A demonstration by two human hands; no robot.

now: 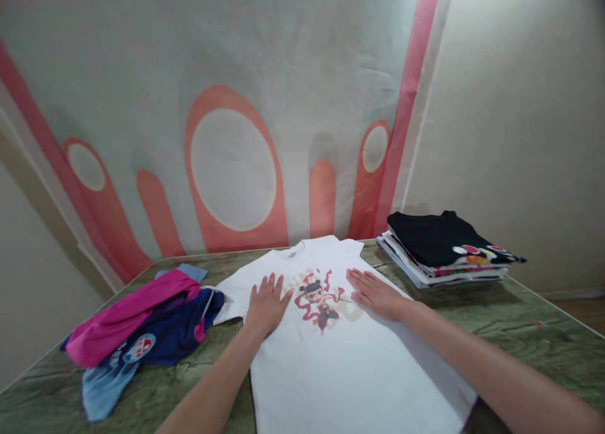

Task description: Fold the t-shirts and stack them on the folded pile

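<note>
I have the white short-sleeved fabric T-shirt [331, 383] directly beneath the fingers of both hands, laid out on the green wood-grain worktop [534, 333]. Its long axis runs from 12 o'clock, where the collar lies, to 6 o'clock, where the lower end leaves my view. The red and dark cartoon-figure print [321, 305] sits between the hands: at 3 o'clock from my left hand [267, 308] and at 9 o'clock from my right hand [380, 298]. Neither hand is nearer to the shirt; both appear in contact with it. Left pose: palm down, fingers slightly spread toward 12 o'clock, thumb angled to 1 o'clock, forearm entering from 7 o'clock. Right pose: palm down, fingers extended toward 10 o'clock and nearly together, forearm entering from 4 o'clock. I see neither hand pinching fabric. Adjacent items: loose pink, navy and light-blue garments [165, 333] at 9 o'clock from the left hand; a black-topped stack of folded clothes [432, 239] at 2 o'clock from the right.
</note>
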